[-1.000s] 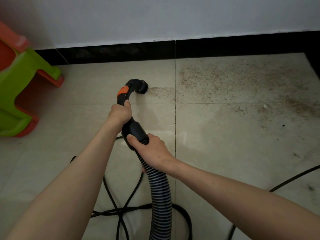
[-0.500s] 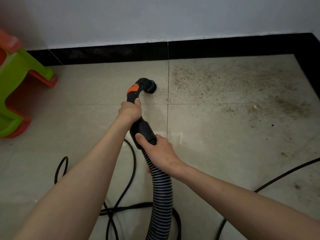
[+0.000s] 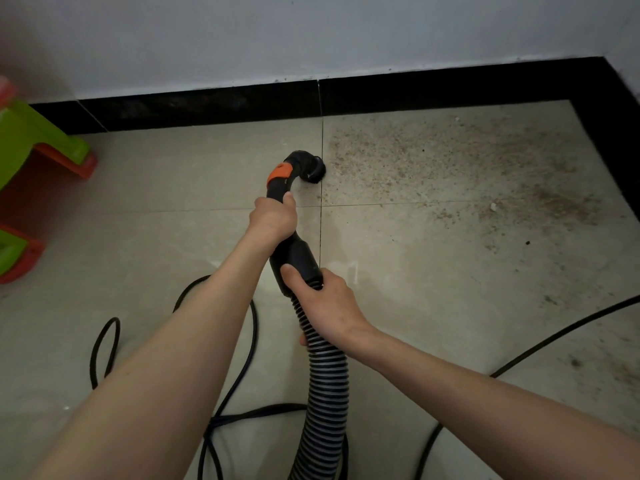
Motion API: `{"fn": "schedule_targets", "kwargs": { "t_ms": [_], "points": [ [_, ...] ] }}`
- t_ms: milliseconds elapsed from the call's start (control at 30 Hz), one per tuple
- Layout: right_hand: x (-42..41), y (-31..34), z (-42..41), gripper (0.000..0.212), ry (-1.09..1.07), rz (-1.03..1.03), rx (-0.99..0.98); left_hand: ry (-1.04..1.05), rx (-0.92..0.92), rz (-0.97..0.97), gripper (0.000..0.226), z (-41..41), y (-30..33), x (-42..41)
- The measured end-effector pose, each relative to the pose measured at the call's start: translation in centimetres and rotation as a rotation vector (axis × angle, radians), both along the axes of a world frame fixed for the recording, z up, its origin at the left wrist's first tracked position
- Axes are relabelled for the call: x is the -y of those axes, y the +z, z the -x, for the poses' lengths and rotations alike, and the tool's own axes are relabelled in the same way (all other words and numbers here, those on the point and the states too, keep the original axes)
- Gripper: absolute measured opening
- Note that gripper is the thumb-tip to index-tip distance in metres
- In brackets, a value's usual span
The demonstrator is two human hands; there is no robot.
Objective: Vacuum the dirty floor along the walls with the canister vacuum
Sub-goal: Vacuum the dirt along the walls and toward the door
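- Across the lower frame we see the tiled floor (image 3: 138,237), pale beige, meeting a white wall (image 3: 311,36) along a black baseboard (image 3: 207,105) that turns a corner at far right.
- We note a band of brown dirt (image 3: 450,161) scattered over the right-hand tiles, reaching toward the corner; the tiles left of the grout line look cleaner.
- We see a green and orange plastic stool (image 3: 31,157) at the left edge, near the baseboard.
- We trace a black power cord (image 3: 249,327) looping over the floor beneath the forearms, with another run crossing at right.
- We follow the ribbed hose (image 3: 325,393) rising from the bottom edge to the black handle tube (image 3: 294,251), which carries an orange collar (image 3: 280,172).
- We find the nozzle (image 3: 313,168) resting on the floor at the grout line, at the dirt's left margin.
- We see the right hand (image 3: 329,306) wrapped around the hose cuff, thumb on top.
- We see the left hand (image 3: 273,220) curled tightly round the tube just below the orange collar.
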State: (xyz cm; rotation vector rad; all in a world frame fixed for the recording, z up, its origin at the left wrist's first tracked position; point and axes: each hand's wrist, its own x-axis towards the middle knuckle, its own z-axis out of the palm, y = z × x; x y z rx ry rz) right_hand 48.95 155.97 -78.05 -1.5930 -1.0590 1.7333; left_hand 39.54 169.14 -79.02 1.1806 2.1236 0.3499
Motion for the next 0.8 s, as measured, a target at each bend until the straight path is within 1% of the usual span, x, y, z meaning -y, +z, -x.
{"fn": "schedule_targets", "kwargs": {
  "t_ms": [100, 233, 367, 500, 633, 800],
  "points": [
    [-0.3, 0.0, 0.4, 0.039, 0.019, -0.006, 0.010, -0.004, -0.007, -0.008, 0.056, 0.4, -0.1, -0.1],
    [-1.3, 0.0, 2.0, 0.045, 0.046, -0.023, 0.024, 0.026, -0.006, -0.017, 0.058, 2.5, -0.2, -0.8],
    [-3.2, -0.1, 3.6, 0.042, 0.140, -0.059, 0.069, 0.098, 0.014, -0.027, 0.060, 5.2, 0.3, -1.5],
    [-4.4, 0.4, 4.9, 0.040, 0.241, -0.032, 0.069, 0.177, 0.008, -0.033, 0.058, 7.7, 0.7, -1.5],
    [-4.0, 0.5, 6.1, 0.049, 0.317, -0.016, 0.059, 0.218, -0.001, -0.016, 0.057, 9.6, 0.7, -0.7],
    [-2.2, 0.5, 5.8, 0.044, 0.299, -0.019, 0.041, 0.216, 0.026, 0.005, 0.058, 9.9, 0.2, 0.7]
  ]
}}
